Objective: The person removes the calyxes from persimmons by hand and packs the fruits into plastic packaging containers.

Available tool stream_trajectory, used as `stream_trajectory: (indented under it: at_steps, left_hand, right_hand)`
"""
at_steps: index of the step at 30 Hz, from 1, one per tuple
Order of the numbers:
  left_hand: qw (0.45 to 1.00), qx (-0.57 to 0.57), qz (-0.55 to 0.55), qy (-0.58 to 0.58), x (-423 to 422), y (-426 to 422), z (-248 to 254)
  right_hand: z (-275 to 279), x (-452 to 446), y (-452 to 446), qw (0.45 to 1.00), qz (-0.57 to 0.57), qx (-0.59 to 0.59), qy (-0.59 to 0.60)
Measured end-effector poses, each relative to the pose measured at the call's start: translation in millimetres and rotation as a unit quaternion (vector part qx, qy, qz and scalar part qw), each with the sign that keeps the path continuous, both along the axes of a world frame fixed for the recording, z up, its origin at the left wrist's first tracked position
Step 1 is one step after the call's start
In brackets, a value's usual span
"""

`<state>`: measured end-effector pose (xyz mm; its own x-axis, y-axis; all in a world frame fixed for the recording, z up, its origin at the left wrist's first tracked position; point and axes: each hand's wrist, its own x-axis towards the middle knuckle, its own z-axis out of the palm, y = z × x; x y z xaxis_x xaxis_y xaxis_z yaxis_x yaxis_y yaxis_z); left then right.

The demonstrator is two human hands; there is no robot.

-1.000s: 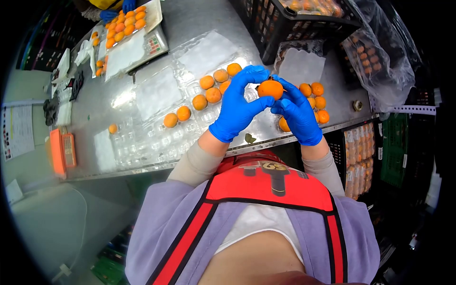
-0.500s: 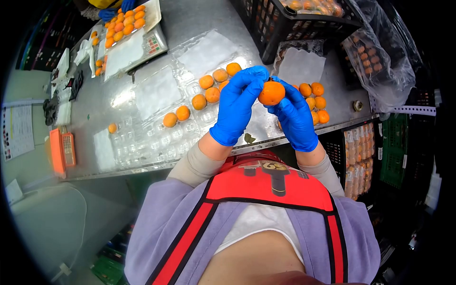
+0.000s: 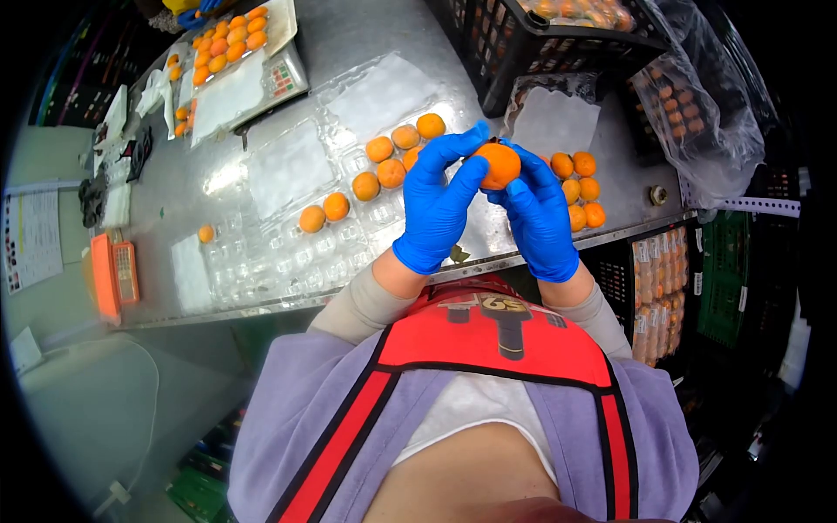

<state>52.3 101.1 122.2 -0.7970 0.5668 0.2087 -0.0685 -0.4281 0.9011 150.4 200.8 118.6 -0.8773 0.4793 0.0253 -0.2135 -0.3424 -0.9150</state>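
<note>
In front of my chest, an orange persimmon (image 3: pixel 500 167) is held between both gloved hands, a dark bit of stem or calyx showing at its top. My left hand (image 3: pixel 436 205) has its thumb against the fruit's left side and its fingers curled near the top. Around the right side and underneath, my right hand (image 3: pixel 539 222) is closed on the same fruit. Behind my left hand, clear plastic trays (image 3: pixel 305 257) hold several persimmons (image 3: pixel 365 186) in their cups. More persimmons (image 3: pixel 588 189) sit in rows beyond my right hand.
A black crate (image 3: pixel 540 52) with packed fruit stands at the back right, beside a clear plastic bag (image 3: pixel 724 139). At the back left, a scale (image 3: pixel 283 78) bears a tray of fruit, with another person's blue-gloved hand near it. An orange box (image 3: pixel 105 279) stands at the table's left end.
The persimmon has turned slightly in my hands. My left thumb has come onto its side, and the left fingers have shifted off its top. The other person's hands have drawn back.
</note>
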Motion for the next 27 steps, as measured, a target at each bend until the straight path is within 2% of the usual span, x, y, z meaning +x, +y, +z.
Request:
stream_trajectory:
  at_steps: [6,12,18,19,21,23,27]
  left_hand:
    - [1.000,-0.016,0.007,-0.002,-9.2,4.7,5.0]
    - [0.997,-0.056,-0.040,-0.047,-18.9,4.1,8.3]
    - [0.995,-0.026,-0.038,-0.088,-17.4,3.6,8.5]
    - [0.995,-0.026,-0.038,-0.088,-15.2,3.7,7.5]
    - [0.999,-0.044,0.003,0.001,-10.0,4.8,3.8]
    - [0.999,-0.040,0.000,-0.004,-11.8,3.2,3.1]
    - [0.999,-0.021,-0.009,-0.048,-13.9,2.4,4.6]
  right_hand:
    - [-3.3,-6.2,-14.7,0.999,-0.041,-0.021,0.015]
    - [0.4,-5.5,-10.6,0.999,-0.014,-0.051,0.002]
    - [-0.3,-4.3,-6.9,0.995,0.019,-0.101,-0.007]
    - [0.1,-4.4,-6.8,0.996,0.013,-0.086,-0.008]
    - [1.0,-5.0,-7.1,0.997,0.007,-0.071,-0.010]
    - [2.2,-6.5,-8.9,0.999,-0.037,0.005,-0.018]
    - [5.1,-5.6,-14.2,0.997,-0.061,0.041,-0.039]
